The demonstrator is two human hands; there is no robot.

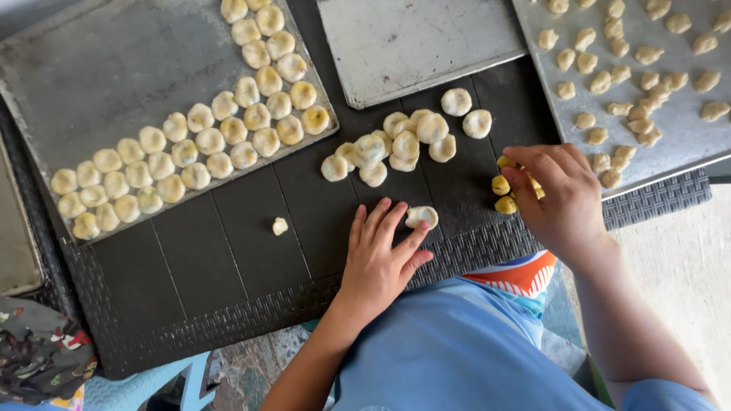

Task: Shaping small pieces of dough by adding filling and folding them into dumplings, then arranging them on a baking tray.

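A: Starting from the left, what are you seeing?

B: A big metal tray [91,68] is lying at ten o'clock, and rows of round pale dough pieces [221,129] are filling its lower and right part. One small crumb of dough [280,225] is sitting alone on the dark woven table [228,251], just under the tray.

A: And the hands?

B: The left hand [378,262] is resting flat on the table near six o'clock. Its fingers [390,221] are spreading a little, not gripping – the index and middle fingertips are touching one flattened dough piece [422,217], pressing or steadying it, I think.

A: So which step is going on?

B: By my judgement the person is shaping one piece – it looks flattened and waiting for a filling. A loose pile of shaped pieces [403,144] is lying just above, toward twelve o'clock.

A: The right hand?

B: The right hand [560,198] is reaching at three o'clock into a few small yellow balls [502,186]. The fingers are curling narrow around them; if one ball is already pinched, I cannot tell, because the hand is covering it.

A: What is the next move needing?

B: Probably a light pinch on one yellow ball, without crushing it. Behind, at one o'clock, another tray [685,137] is carrying many small beige lumps [632,84].
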